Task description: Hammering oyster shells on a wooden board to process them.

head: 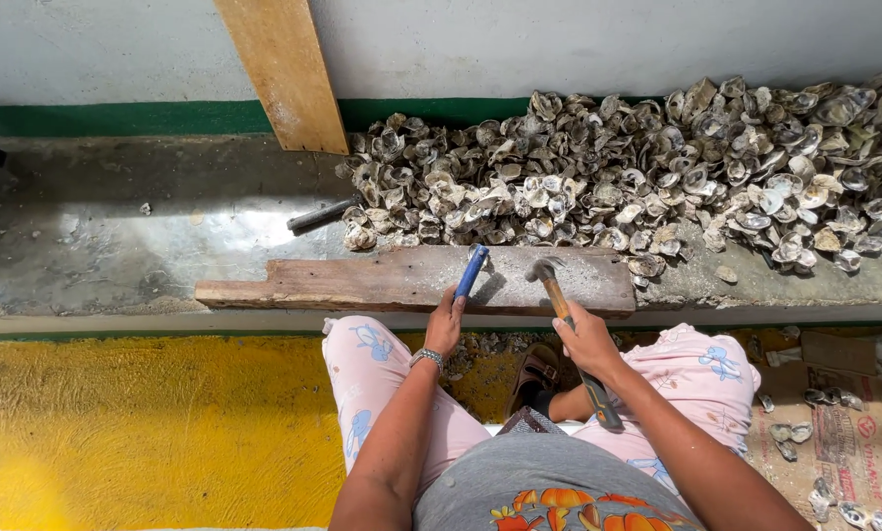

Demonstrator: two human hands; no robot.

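Observation:
My left hand (446, 326) grips a blue-handled tool (471, 270) that points up onto a worn wooden board (362, 281). My right hand (586, 339) holds a hammer (569, 320) by its wooden handle, its metal head (540, 267) resting near the board's middle. A big heap of oyster shells (647, 172) lies just beyond the board on the concrete ledge. My knees, in pink patterned trousers, sit below the board on either side.
A wooden plank (285, 69) leans against the white and green wall. A dark metal rod (321, 215) lies at the heap's left edge. Yellow floor (136, 433) spreads to my left. Flattened cardboard (834, 433) with scattered shells lies at my right.

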